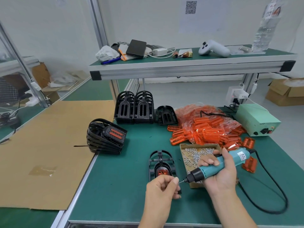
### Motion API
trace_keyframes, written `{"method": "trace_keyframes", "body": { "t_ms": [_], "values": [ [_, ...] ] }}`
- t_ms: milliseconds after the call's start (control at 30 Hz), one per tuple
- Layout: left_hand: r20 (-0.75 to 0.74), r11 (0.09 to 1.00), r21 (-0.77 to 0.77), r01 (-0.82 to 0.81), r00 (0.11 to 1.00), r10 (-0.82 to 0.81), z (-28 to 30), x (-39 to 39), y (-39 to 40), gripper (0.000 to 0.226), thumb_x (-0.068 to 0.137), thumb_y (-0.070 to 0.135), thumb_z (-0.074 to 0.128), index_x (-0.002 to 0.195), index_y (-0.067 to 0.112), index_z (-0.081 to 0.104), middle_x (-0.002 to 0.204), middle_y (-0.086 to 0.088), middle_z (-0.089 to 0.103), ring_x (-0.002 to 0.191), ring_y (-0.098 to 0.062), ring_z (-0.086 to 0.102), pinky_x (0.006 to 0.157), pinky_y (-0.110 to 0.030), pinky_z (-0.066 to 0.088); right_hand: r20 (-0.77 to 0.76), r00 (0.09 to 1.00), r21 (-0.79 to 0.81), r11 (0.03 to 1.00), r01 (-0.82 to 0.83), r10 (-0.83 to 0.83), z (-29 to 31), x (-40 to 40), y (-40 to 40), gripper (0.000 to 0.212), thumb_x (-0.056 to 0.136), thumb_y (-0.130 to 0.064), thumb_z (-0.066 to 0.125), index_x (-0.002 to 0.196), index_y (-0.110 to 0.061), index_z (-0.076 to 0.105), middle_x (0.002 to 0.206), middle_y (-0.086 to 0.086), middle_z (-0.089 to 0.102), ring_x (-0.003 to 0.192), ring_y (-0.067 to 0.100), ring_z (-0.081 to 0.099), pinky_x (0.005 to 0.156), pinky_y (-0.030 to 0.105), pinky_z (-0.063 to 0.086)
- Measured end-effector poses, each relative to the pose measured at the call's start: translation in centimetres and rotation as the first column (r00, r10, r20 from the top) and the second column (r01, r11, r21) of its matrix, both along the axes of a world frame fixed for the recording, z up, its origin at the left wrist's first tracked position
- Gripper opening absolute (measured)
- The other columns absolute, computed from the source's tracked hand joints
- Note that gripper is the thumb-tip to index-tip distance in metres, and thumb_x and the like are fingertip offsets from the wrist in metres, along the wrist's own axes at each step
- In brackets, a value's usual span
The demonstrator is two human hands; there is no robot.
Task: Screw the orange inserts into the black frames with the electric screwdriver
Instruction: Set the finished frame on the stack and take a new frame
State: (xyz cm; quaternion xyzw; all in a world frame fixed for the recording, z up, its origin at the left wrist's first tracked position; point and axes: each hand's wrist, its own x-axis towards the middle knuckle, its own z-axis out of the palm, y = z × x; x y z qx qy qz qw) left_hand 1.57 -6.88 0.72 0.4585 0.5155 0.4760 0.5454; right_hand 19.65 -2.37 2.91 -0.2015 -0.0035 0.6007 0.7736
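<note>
The scene is bright and evenly lit by soft, diffuse light from overhead, with only faint, short shadows beneath the hands and beneath the stacked black frames [105, 137] near the left edge of the worktop [125, 191]. Glare whitens the clear bottle [263, 35] at the right end of the upper shelf [189, 65], and the wrapped orange inserts [205, 127] glint. Wide-angle distortion bows the shelf and the aluminium posts toward the picture's edges, and detail softens slightly at the corners, while the centre stays sharp.

Glossy translucent orange inserts [205, 130], matt black plastic frames [134, 107], a green matt bench mat [115, 178].
</note>
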Motion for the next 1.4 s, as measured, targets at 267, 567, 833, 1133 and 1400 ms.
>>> {"method": "trace_keyframes", "body": {
  "t_ms": [267,567,833,1133,1400],
  "values": [
    [-0.135,0.999,0.041,0.018,0.991,-0.012,0.4,-0.2,-0.5,0.021,0.096,0.024,0.071,0.077,0.022,0.076,0.072,-0.008,0.074,0.058,-0.013,0.065,0.061,-0.025,0.058,0.021,1.0,0.007,1.0,0.005,-0.006,0.2,-0.3,0.0,0.025,0.092,-0.035,0.069,0.075,-0.019,0.06,0.058,-0.009,0.036,0.054,0.007,0.041,0.052,0.021,0.041],
    [-0.195,0.999,0.043,-0.008,0.981,0.017,-0.1,-0.7,-0.6,0.025,0.099,0.032,0.067,0.075,0.028,0.073,0.066,-0.003,0.07,0.052,-0.01,0.056,0.057,-0.032,0.056,0.167,0.986,0.056,0.998,0.001,-0.01,0.9,-1.7,-0.1,0.022,0.087,-0.034,0.072,0.075,-0.019,0.06,0.055,-0.007,0.038,0.053,0.01,0.042,0.052,0.022,0.041],
    [-0.118,0.998,0.058,-0.034,0.992,0.041,0.2,-1.7,0.5,0.026,0.1,0.028,0.066,0.075,0.021,0.073,0.066,-0.003,0.071,0.056,-0.012,0.055,0.05,-0.026,0.046,0.29,0.957,0.128,0.991,-0.045,0.006,3.0,-3.7,1.4,0.026,0.096,-0.032,0.063,0.074,-0.018,0.062,0.053,-0.005,0.04,0.051,0.011,0.044,0.052,0.022,0.043],
    [-0.7,0.854,0.488,0.183,0.666,0.257,-0.8,-4.3,4.5,0.006,0.085,0.031,0.08,0.09,0.035,0.078,0.086,0.02,0.058,0.106,-0.008,0.047,0.092,-0.026,0.03,0.571,0.82,0.104,0.994,-0.014,-0.048,4.9,-6.7,4.6,0.02,0.094,-0.016,0.073,0.077,-0.015,0.063,0.058,0.002,0.051,0.047,0.017,0.044,0.049,0.028,0.043],
    [-0.799,0.852,0.481,0.207,0.504,0.329,-2.0,-3.0,6.8,0.004,0.082,0.028,0.082,0.086,0.029,0.081,0.085,0.012,0.056,0.098,-0.022,0.052,0.084,-0.04,0.039,0.843,0.532,0.113,0.993,-0.041,-0.074,3.5,-8.7,6.7,0.022,0.081,-0.043,0.077,0.066,-0.029,0.07,0.053,0.005,0.055,0.052,0.019,0.056,0.06,0.028,0.051]
  ]
}}
